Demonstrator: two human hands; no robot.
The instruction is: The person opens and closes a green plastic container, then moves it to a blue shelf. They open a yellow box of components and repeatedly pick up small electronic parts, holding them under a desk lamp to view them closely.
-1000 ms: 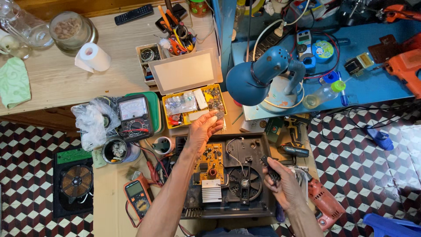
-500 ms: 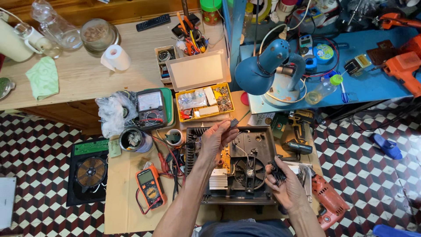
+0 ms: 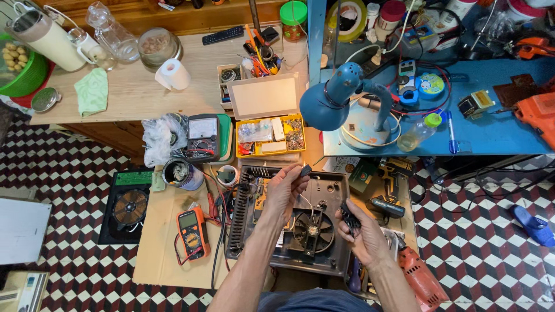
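- Two bare hands work over an opened black appliance chassis (image 3: 289,231) that lies on a low brown table (image 3: 159,242), with its fan (image 3: 312,231) showing between the two wrists.
- Since a second ago the left hand (image 3: 286,188) has come off the orange circuit board (image 3: 261,193) inside the chassis; it now sits raised above the casing's far edge, fingers pinched narrow on a small dark part (image 3: 305,170).
- The right hand (image 3: 358,231) is closed around a black ribbed piece (image 3: 350,216), just right of the fan; earlier it rested lower at the casing's right edge.
- In judgement, both hands have lifted small pieces clear of the chassis, so the work has gone from probing the board to handling loose parts.
- Left of the left hand lie an orange multimeter (image 3: 191,231), a metal can (image 3: 182,173) and an analogue meter (image 3: 202,136).
- Beyond the left hand stands a yellow parts box (image 3: 272,136) with its lid up, and to its right a blue desk lamp (image 3: 335,101) on a blue table (image 3: 491,136).
- Right of the right hand lies a cordless drill (image 3: 384,205); near its wrist, a red power tool (image 3: 422,280).
- The floor (image 3: 69,179) is checked red, white and black; a blue sandal (image 3: 532,222) lies far right.
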